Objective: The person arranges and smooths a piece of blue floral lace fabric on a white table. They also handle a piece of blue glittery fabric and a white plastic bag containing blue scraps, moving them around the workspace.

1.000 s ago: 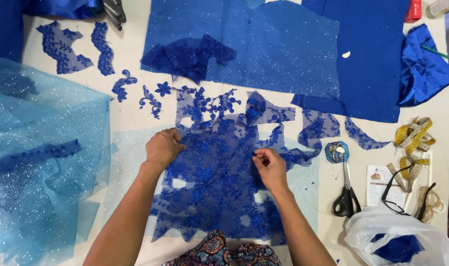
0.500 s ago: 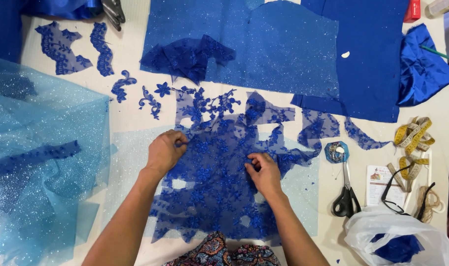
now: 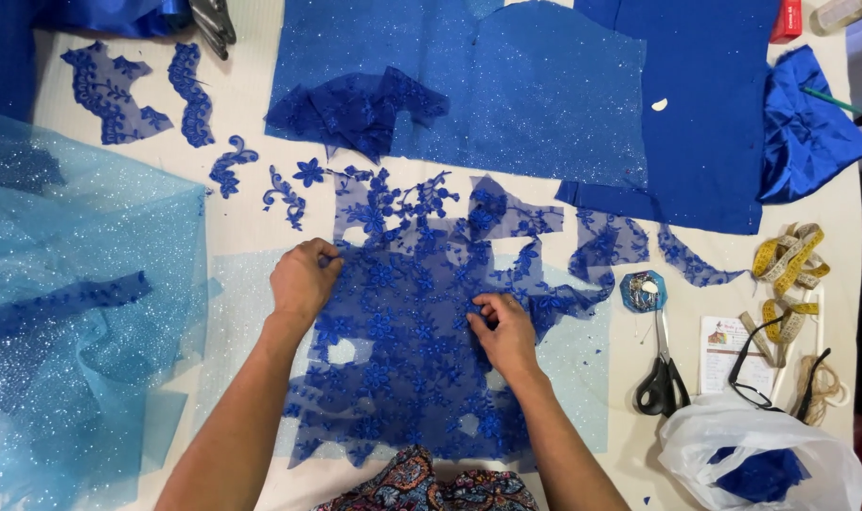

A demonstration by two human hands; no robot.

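A sheet of dark blue floral lace (image 3: 402, 350) with cut-out holes lies flat on the table in front of me. My left hand (image 3: 303, 279) rests fisted on its upper left edge, fingers pinching the lace. My right hand (image 3: 502, 331) sits on the lace's middle right, fingertips curled and pinching the fabric. Under the lace lies a pale blue glitter sheet (image 3: 587, 378).
Light blue glitter tulle (image 3: 80, 312) is heaped at left. Cut lace motifs (image 3: 227, 166) lie at upper left. Blue glitter fabric panels (image 3: 544, 85) span the top. Black scissors (image 3: 660, 374), a yellow tape measure (image 3: 786, 260), glasses (image 3: 767, 378) and a white plastic bag (image 3: 762, 459) sit at right.
My right hand has slid left and down across the lace toward its middle. My left hand has stayed near the lace's upper left edge, shifting slightly.
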